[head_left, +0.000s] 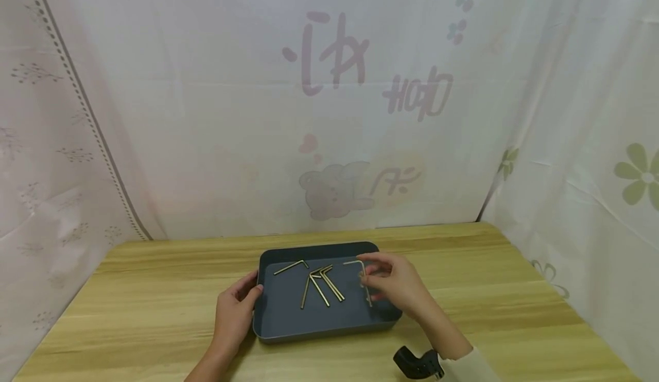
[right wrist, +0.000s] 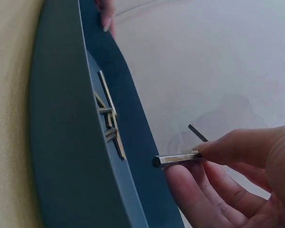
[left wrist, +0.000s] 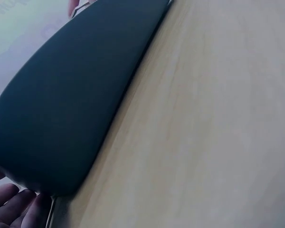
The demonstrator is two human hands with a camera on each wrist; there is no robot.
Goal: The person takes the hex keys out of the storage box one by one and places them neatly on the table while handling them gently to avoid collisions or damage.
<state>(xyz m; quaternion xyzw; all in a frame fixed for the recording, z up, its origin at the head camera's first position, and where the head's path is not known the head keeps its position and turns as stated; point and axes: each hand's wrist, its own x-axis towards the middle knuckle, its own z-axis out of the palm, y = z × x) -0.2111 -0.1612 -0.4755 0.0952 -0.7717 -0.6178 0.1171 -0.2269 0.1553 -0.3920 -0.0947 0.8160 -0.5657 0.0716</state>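
Observation:
A dark grey-blue tray (head_left: 293, 323) stands on the wooden table, with several brass-coloured hex keys (head_left: 321, 293) lying inside it. At the tray's left end my left hand (head_left: 234, 313) grips the wall, thumb over the rim; fingers of it show at the lower left of the left wrist view. Over the tray's right end, my right hand (head_left: 393, 282) pinches an L-shaped hex key (right wrist: 180, 158) between thumb and fingers. In the right wrist view its hexagonal end points toward the tray wall, and part of it is hidden by the fingers.
The tabletop (head_left: 154, 302) has a light wood grain. Behind and beside it hang pale printed curtains (head_left: 231, 113). A black wrist device (head_left: 418, 363) sits at my right wrist near the front of the table.

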